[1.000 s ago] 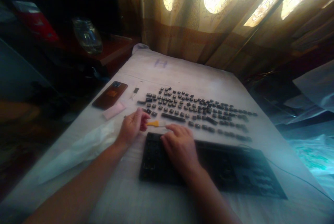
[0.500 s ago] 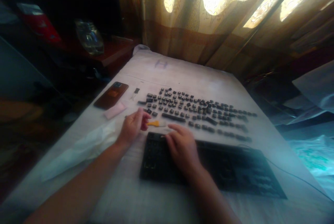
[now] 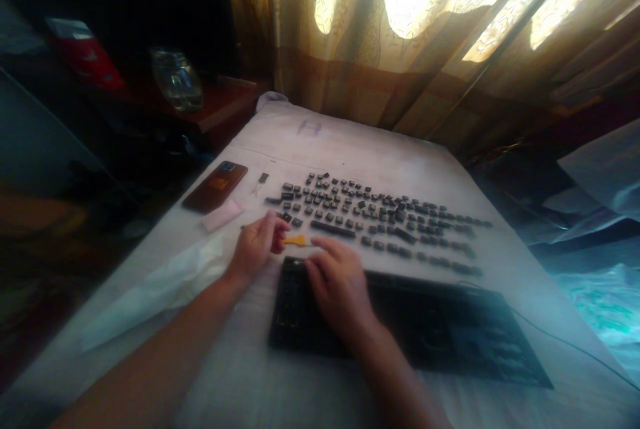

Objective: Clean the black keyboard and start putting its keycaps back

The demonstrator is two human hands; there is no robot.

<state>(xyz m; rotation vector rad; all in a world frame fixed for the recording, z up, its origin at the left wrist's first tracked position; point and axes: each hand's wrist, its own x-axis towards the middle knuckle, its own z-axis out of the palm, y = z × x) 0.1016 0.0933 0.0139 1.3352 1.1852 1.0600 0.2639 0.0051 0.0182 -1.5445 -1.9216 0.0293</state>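
Pinched in the closed fingertips of the left hand (image 3: 257,242), just below the frame's centre: a small flared yellow plastic-looking brush (image 3: 295,240), probably light, stiff-handled, softer at its pale tip, best held by the handle. Near that tip, the curled right hand (image 3: 343,276), grip impossible to tell. Below, a long black keyboard (image 3: 465,322); above, loose small black keycaps (image 3: 400,214). At upper centre, a purple "H"-like mark (image 3: 309,128) on white cloth (image 3: 390,149); no legible brands.

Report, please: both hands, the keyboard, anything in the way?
Left hand holds yellow brush. Right hand near bristle end, hiding part of keyboard. Loose keycaps lie beyond it, apart.
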